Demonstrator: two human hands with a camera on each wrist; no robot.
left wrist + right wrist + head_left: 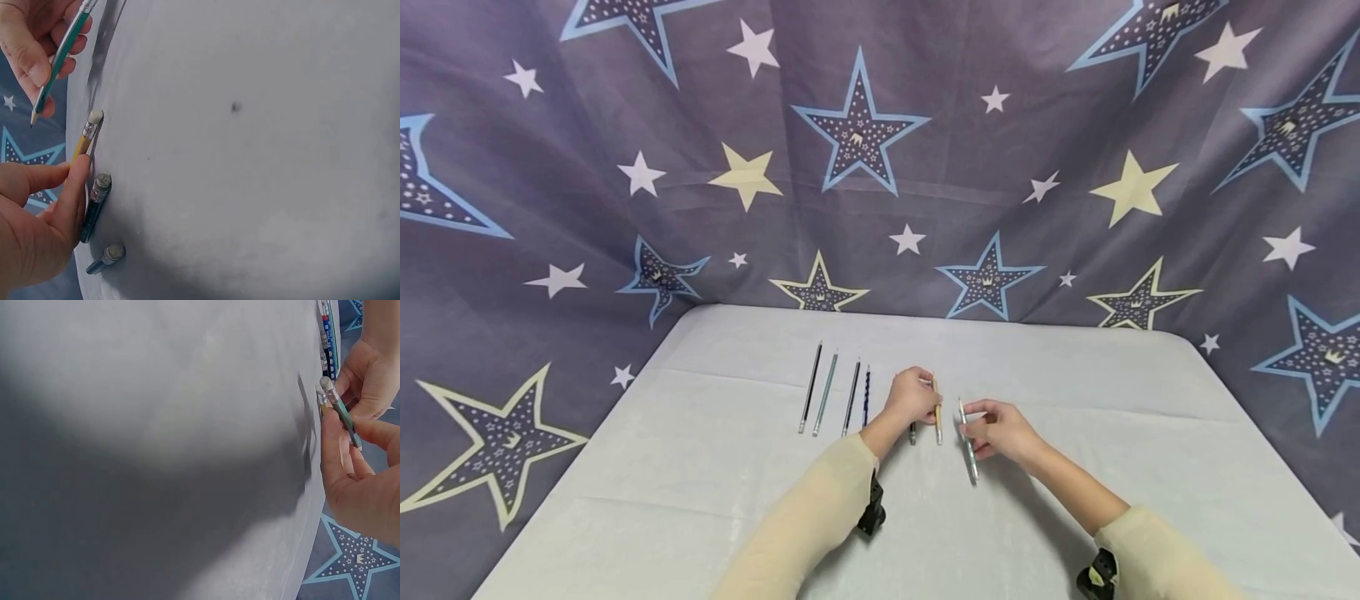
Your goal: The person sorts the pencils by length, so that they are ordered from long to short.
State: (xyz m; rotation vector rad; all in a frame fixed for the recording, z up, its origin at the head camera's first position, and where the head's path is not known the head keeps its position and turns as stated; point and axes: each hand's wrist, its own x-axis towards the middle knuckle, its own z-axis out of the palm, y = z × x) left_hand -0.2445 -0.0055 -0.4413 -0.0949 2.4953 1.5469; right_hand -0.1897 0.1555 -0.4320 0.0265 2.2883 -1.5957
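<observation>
My left hand (912, 396) pinches a yellow pencil (937, 421) low at the tabletop, its eraser end towards me. Just left of it, a dark pencil (913, 434) lies partly hidden under that hand; the left wrist view shows its eraser end (102, 181). To the right, my right hand (1003, 429) holds a green pencil (60, 59) between thumb and fingers. This pencil is tilted above the table, its sharpened tip pointing away and its eraser (325, 382) towards me. In the head view it looks pale from glare.
Left of my hands lie a black pencil (810, 387), a teal pencil (825, 392), a dark pencil (852, 392) and a blue patterned pencil (867, 392), roughly side by side. They rest on a pale cloth-covered table (700, 450). A star-printed curtain (880, 225) hangs behind.
</observation>
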